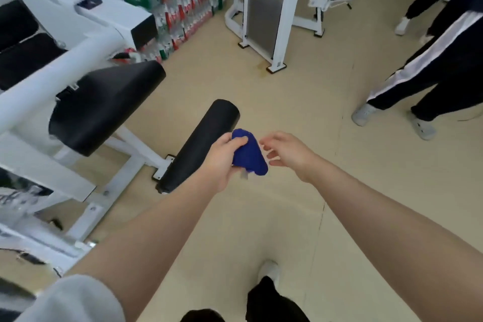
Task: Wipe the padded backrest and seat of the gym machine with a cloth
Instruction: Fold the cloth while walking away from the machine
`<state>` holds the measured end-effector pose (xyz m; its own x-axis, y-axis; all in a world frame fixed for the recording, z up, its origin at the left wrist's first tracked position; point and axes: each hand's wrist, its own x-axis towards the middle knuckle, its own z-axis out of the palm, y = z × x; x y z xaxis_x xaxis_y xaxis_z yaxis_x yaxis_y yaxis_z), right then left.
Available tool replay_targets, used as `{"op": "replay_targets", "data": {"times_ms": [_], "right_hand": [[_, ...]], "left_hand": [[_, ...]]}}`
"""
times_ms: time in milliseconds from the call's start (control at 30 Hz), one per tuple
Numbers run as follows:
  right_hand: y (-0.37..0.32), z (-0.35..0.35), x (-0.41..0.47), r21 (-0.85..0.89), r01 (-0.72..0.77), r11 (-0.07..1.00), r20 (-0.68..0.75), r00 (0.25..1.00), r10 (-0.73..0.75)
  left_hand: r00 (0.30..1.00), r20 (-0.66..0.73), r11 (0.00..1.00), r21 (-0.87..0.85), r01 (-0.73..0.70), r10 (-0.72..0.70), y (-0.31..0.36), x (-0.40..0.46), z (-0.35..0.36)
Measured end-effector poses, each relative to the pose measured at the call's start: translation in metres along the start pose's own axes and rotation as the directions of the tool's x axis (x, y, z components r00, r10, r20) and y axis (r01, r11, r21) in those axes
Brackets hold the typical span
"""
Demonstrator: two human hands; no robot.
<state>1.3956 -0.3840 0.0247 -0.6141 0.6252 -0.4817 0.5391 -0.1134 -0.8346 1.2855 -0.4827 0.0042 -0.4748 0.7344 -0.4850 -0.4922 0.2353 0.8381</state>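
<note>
Position: the person stands on the beige floor (300, 117), beside a white-framed gym machine (78, 60) that fills the left of the frame.

Cloth: a blue cloth (248, 154), bunched into a wad, sits at centre frame. It is in the air above the floor and touches no pad.

Left hand (222, 162): closed around the cloth, thumb on top and fingers wrapped beneath. The grip looks meant to keep the wad compact.

Right hand (285, 154): fingers spread and slightly curled, holding nothing, just beside the cloth's right edge but apart from it. In my judgement it is placed either to take the cloth or to refold it.

Pads: the black padded seat (104, 107) lies at centre left, under the white frame tube. A black roller pad (198, 144) runs diagonally just behind the left hand. Further black pads at upper left (18, 34) are probably the backrest; this cannot be confirmed.

Progress: neither pad is in contact with the cloth, so wiping is not under way.

Hazard: 1 bystander's legs (418, 78) stand at right of frame, well apart from the machine.
</note>
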Motion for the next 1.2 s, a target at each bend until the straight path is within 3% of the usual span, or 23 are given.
{"op": "replay_targets", "data": {"times_ms": [67, 167, 333, 433, 533, 700, 800, 967, 1100, 1200], "right_hand": [[-0.013, -0.032, 0.035, 0.056, -0.076, 0.996, 0.024, 0.997, 0.074], [-0.031, -0.065, 0.081, 0.303, -0.132, 0.944, 0.152, 0.984, 0.089], [-0.062, -0.111, 0.172, 0.387, -0.112, 0.915, 0.161, 0.986, 0.052], [-0.081, -0.143, 0.24, 0.288, -0.091, 0.953, 0.17, 0.984, 0.042], [-0.109, -0.172, 0.315, 0.293, -0.065, 0.954, 0.181, 0.983, 0.011], [-0.185, -0.218, 0.433, 0.24, -0.016, 0.971, 0.193, 0.981, -0.031], [-0.227, -0.239, 0.495, 0.294, 0.001, 0.956, 0.178, 0.982, -0.056], [-0.277, -0.253, 0.596, 0.283, -0.025, 0.959, 0.275, 0.96, -0.057], [-0.325, -0.252, 0.682, 0.047, 0.059, 0.997, 0.377, 0.924, -0.073], [-0.37, -0.246, 0.746, -0.132, 0.172, 0.976, 0.432, 0.896, -0.1]], "left_hand": [[1.0, -0.013, 0.995, -0.103, -0.002, 0.001, 0.023, 0.037, 0.025], [0.999, 0.041, 0.963, -0.268, 0.03, -0.02, 0.051, 0.091, 0.052], [0.994, 0.096, 0.926, -0.366, 0.087, -0.056, 0.081, 0.188, 0.082], [0.991, 0.088, 0.955, -0.271, 0.116, -0.096, 0.105, 0.259, 0.097], [0.996, 0.049, 0.984, -0.157, 0.08, -0.073, 0.147, 0.33, 0.116], [0.963, -0.146, 0.954, 0.236, -0.188, 0.226, 0.231, 0.434, 0.137], [0.933, -0.158, 0.915, 0.306, -0.264, 0.322, 0.275, 0.492, 0.138], [0.992, -0.097, 0.995, 0.065, -0.076, 0.082, 0.32, 0.577, 0.124], [0.976, -0.205, 0.976, -0.189, -0.108, 0.068, 0.35, 0.642, 0.105], [0.938, -0.337, 0.946, -0.268, -0.181, 0.084, 0.379, 0.691, 0.09]]}}
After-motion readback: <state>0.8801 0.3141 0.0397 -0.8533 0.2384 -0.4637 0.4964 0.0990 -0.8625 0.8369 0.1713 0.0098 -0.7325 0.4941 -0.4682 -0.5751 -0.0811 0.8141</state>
